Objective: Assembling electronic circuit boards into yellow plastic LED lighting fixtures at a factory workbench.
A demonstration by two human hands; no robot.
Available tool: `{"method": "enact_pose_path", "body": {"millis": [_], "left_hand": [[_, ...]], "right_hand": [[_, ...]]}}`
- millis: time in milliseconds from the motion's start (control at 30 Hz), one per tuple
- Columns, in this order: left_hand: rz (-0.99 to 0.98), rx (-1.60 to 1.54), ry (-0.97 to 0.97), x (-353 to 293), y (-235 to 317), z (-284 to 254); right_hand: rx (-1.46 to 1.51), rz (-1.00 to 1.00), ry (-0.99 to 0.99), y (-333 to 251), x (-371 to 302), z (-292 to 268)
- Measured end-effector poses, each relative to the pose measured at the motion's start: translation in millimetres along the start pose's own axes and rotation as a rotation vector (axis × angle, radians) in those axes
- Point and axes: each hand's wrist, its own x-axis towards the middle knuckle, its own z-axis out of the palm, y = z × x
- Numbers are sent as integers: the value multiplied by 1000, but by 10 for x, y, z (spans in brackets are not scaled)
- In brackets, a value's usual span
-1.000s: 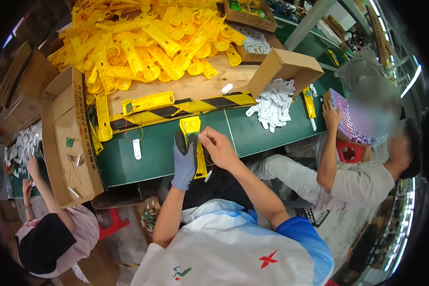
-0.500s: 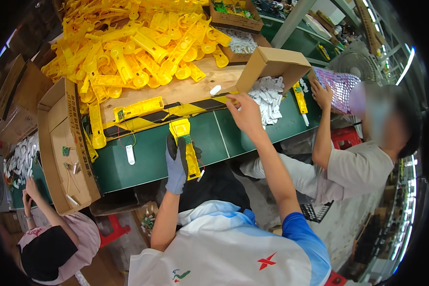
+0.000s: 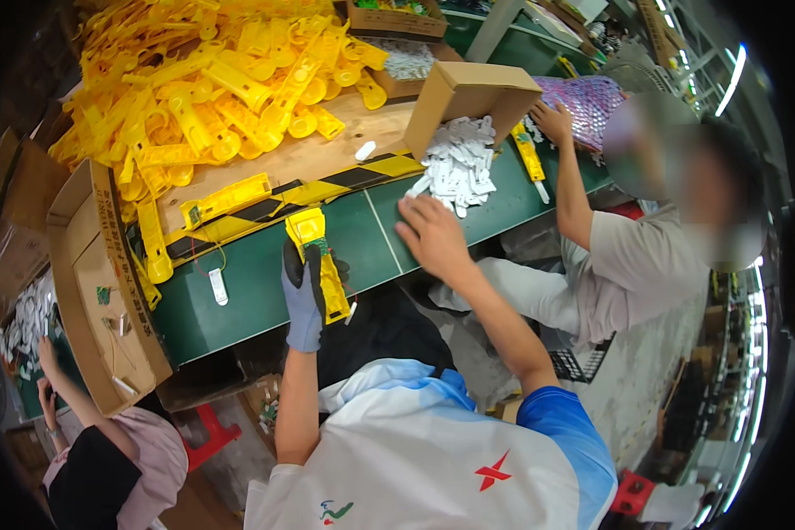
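Note:
My left hand (image 3: 304,300), in a grey glove with dark fingers, is closed round a long yellow plastic casing (image 3: 331,287). A green circuit board (image 3: 316,248) sits in the casing, and a thin wire leads to a small white piece (image 3: 352,313) hanging by its lower end. My bare right hand (image 3: 436,237) is over the green bench beside the heap of white plastic pieces (image 3: 461,168). Its fingers look apart, and one white piece lies close to the fingertips; whether they touch cannot be seen.
Yellow casings (image 3: 230,84) are heaped on a wooden board behind a striped edge. A cardboard box (image 3: 468,88) stands tipped behind the white heap; an open carton (image 3: 79,256) is at left. A wired white piece (image 3: 218,287) lies on the bench. Co-workers sit on both sides.
The view has shifted, moving the scene up and left. My right hand has drawn nearer to me from the striped edge, its fingers more spread. My left hand still holds the casing.

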Motion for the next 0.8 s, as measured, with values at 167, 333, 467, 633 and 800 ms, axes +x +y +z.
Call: {"method": "enact_pose_path", "body": {"millis": [167, 333, 467, 633, 800], "left_hand": [[-21, 4, -32, -13, -22, -18], [10, -18, -34, -62, -8, -24], [13, -35, -38, -61, 13, -3], [29, -16, -49, -57, -2, -21], [19, 14, -31, -75, 37, 17]], "right_hand": [[209, -73, -86, -329, -361, -190], [216, -366, -76, -220, -477, -150], [240, -461, 33, -129, -506, -120], [322, -443, -22, -144, -487, -195], [465, -186, -110, -167, -503, -225]]}}
